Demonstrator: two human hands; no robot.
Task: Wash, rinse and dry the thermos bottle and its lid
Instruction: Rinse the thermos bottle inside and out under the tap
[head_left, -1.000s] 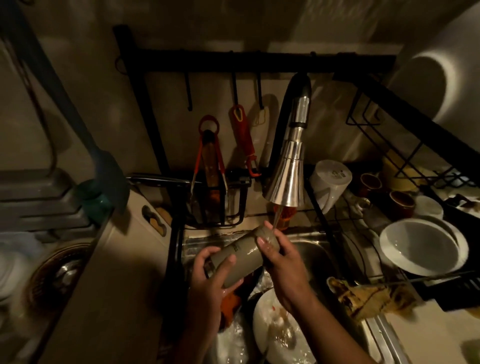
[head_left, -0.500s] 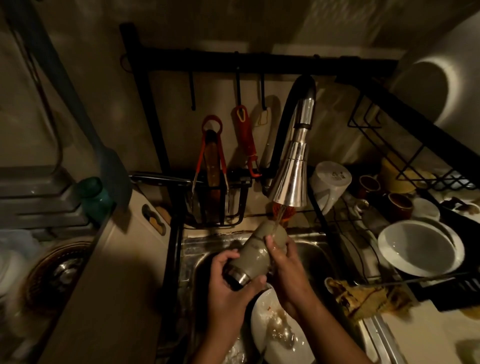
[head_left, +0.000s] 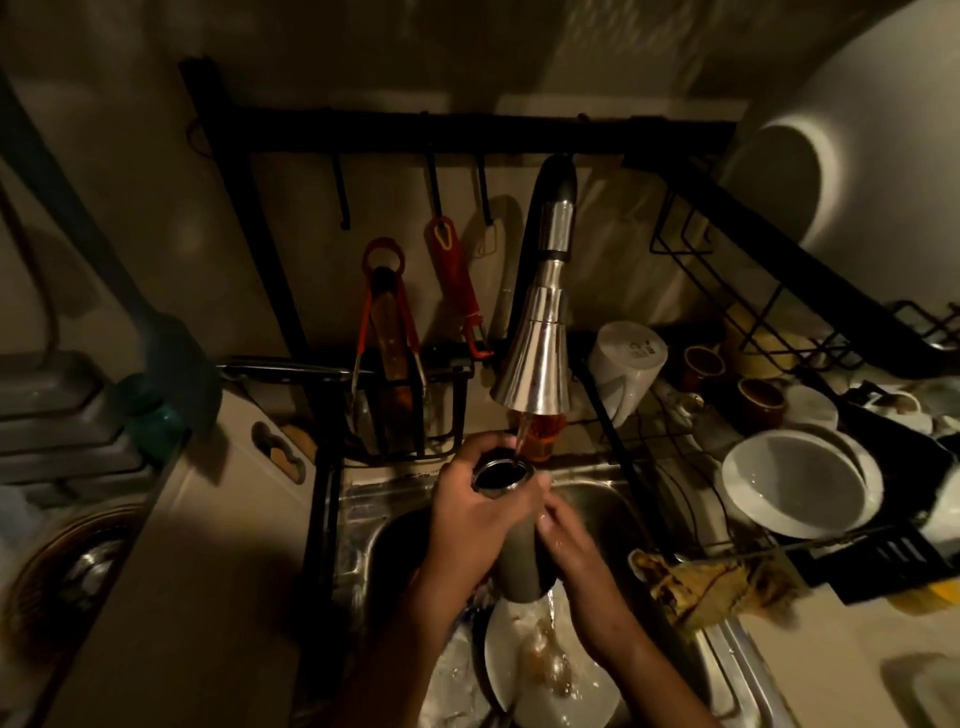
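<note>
**Thermos bottle held upright under the running tap**

The black dish rack (head_left: 467, 137) spans the wall above my steel sink (head_left: 363, 525), its wire shelf carrying a white bowl (head_left: 795, 480), an upturned white mug (head_left: 626, 364) and brown cups (head_left: 761, 402). To my left lies the pale desk (head_left: 171, 571); to my right, on the sink's edge, a crumpled yellowish cloth (head_left: 711, 587). In the basin, a soiled white plate (head_left: 550, 680) sits directly below my arms. The chrome faucet head (head_left: 535, 364) hangs over the basin, and a thin stream of water (head_left: 521, 436) falls from it into the open mouth of the thermos bottle (head_left: 519, 551). I hold the bottle upright over the sink, mouth up, just under the spout. My left hand (head_left: 475, 512) grasps the bottle near its steel rim, fingers curled round it. My right hand (head_left: 569, 545) lies against the lower right side of the body; I cannot tell whether its fingers wrap the bottle or merely press on it. Red-handled tongs (head_left: 387, 317) and a red peeler (head_left: 457, 283) hang from the rack's hooks.
</note>
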